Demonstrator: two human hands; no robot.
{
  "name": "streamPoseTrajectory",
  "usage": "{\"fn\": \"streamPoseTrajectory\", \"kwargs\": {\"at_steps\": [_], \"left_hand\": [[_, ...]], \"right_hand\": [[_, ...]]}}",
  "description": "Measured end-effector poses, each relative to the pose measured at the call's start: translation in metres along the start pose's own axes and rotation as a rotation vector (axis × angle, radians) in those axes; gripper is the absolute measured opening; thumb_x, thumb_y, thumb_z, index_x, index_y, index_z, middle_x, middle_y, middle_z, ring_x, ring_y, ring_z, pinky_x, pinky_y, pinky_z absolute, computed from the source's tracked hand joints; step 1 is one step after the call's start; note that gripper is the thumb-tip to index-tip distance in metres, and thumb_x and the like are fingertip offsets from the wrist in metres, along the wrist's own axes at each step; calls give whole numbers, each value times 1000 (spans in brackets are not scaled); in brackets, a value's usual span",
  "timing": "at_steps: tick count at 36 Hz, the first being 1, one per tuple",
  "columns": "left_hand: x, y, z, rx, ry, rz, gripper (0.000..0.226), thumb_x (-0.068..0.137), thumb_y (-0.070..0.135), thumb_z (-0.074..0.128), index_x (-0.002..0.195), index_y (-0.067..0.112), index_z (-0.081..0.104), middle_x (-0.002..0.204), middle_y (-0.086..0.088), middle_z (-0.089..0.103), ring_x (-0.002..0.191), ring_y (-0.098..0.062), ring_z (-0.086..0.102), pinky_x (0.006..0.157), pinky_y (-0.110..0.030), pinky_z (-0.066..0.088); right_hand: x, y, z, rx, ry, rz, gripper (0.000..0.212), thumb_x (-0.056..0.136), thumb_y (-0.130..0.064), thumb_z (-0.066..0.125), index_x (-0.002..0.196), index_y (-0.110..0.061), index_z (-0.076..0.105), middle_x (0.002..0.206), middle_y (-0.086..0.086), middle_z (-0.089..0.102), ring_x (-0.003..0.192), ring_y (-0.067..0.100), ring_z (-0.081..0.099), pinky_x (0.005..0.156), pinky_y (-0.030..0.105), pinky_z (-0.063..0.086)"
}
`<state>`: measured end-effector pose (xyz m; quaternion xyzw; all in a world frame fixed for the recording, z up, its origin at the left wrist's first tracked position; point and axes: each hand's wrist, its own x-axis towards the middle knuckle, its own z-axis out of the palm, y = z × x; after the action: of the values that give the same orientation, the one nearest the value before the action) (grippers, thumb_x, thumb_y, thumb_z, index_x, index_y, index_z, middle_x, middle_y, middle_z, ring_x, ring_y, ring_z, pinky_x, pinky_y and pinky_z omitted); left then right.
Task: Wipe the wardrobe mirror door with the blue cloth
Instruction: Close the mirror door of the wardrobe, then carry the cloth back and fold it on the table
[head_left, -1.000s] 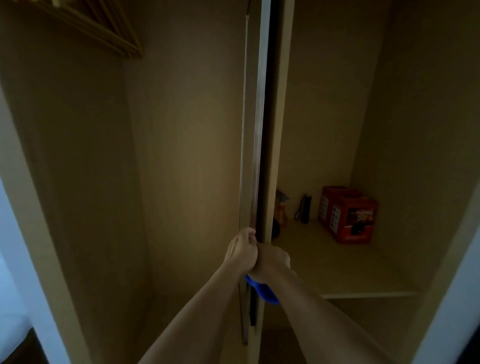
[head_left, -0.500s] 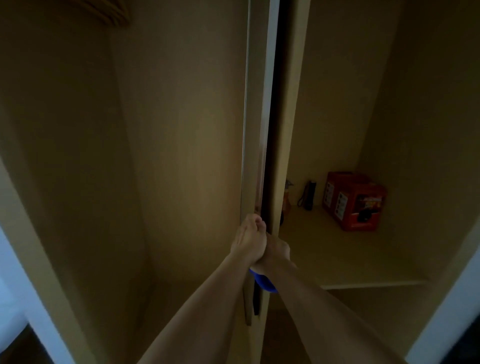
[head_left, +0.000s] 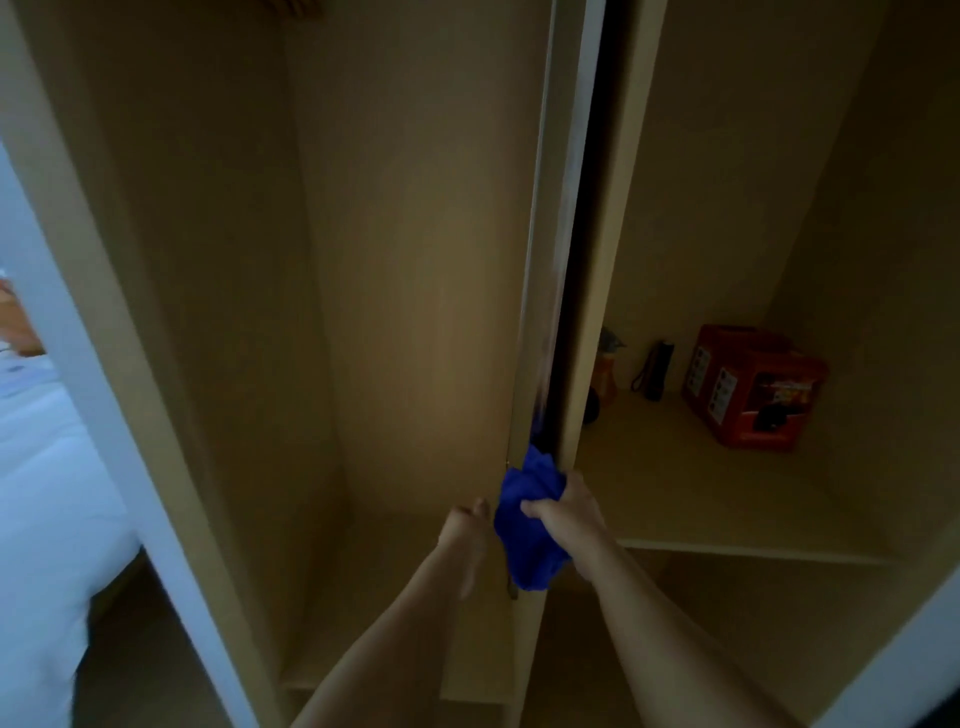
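The soft, crumpled bright-blue cloth (head_left: 524, 519) looks matt and slightly fuzzy. The pale beige wardrobe panels (head_left: 415, 260) show a smooth, matt wood-laminate finish, while the door's narrow vertical edge strip (head_left: 558, 260) has a glossy, reflective sheen. The red box (head_left: 753, 387) on the shelf looks like printed cardboard, faintly shiny.

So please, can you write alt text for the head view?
The right hand grips a blue cloth at the door edge; the left hand is beside it. A red box sits on the shelf.
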<state>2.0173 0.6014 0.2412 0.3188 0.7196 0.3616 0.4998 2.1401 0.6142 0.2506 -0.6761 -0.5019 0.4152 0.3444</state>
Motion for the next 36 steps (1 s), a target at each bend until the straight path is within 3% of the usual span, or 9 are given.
{"fn": "streamPoseTrajectory", "kwargs": {"at_steps": [3, 9, 12, 16, 22, 25, 28, 31, 36], "left_hand": [[-17, -18, 0, -144, -153, -80, 54, 96, 50, 38, 133, 12, 44, 110, -10, 62, 96, -26, 62, 80, -36, 51], [-29, -49, -21, -268, -163, -110, 82, 74, 66, 61, 131, 10, 42, 122, -14, 57, 104, -33, 59, 93, -48, 49], [-31, -71, -35, -328, -104, -130, 74, 78, 55, 65, 131, 8, 43, 119, -15, 59, 103, -32, 61, 94, -47, 49], [-50, -101, -58, -584, -125, -204, 53, 94, 50, 45, 123, 7, 55, 104, -18, 66, 94, -32, 64, 77, -44, 54], [-74, -149, -114, -739, -4, -214, 52, 95, 55, 34, 113, 10, 55, 109, -18, 62, 98, -32, 60, 77, -43, 52], [-83, -163, -146, -587, 103, -126, 38, 100, 42, 32, 115, 13, 52, 106, -10, 61, 94, -24, 59, 69, -32, 51], [-88, -184, -186, -183, 349, -11, 41, 102, 30, 31, 138, 13, 41, 136, -13, 50, 119, -26, 51, 98, -33, 42], [-100, -209, -234, 110, 533, -61, 49, 101, 39, 27, 145, 18, 31, 146, -10, 40, 131, -26, 40, 102, -33, 33], [-120, -251, -311, 349, 655, -178, 50, 99, 47, 26, 141, 21, 34, 141, -11, 43, 125, -30, 43, 99, -40, 36]], "right_hand": [[-12, 12, 16, 39, -46, -29, 69, 78, -35, 71, 136, -27, 35, 133, 0, 46, 112, 23, 51, 83, 34, 45], [-42, 29, 43, 289, -325, 85, 56, 83, -55, 60, 128, -24, 45, 125, 3, 53, 107, 23, 56, 95, 43, 47], [-56, 35, 54, 248, -400, 73, 37, 86, -49, 60, 112, -23, 55, 118, 4, 58, 97, 18, 59, 82, 34, 49], [-79, 31, 73, 127, -731, 169, 68, 79, -43, 72, 133, -17, 39, 115, 5, 58, 95, 18, 60, 66, 26, 50], [-117, 25, 134, -59, -824, 26, 76, 81, -1, 68, 142, -16, 24, 132, 12, 47, 111, 26, 53, 81, 31, 46], [-141, 25, 177, -68, -766, -89, 75, 80, 9, 57, 142, -17, 24, 130, 14, 45, 97, 20, 49, 68, 26, 48], [-161, 24, 219, -326, -717, -380, 57, 77, -10, 68, 125, -17, 39, 115, 7, 51, 103, 23, 53, 86, 38, 48], [-181, 17, 253, -633, -690, -642, 56, 73, -20, 71, 120, -21, 41, 118, 4, 53, 106, 26, 54, 86, 35, 47], [-217, -3, 305, -773, -753, -738, 60, 74, -19, 66, 125, -25, 36, 124, 3, 50, 105, 27, 56, 85, 37, 48]]}}
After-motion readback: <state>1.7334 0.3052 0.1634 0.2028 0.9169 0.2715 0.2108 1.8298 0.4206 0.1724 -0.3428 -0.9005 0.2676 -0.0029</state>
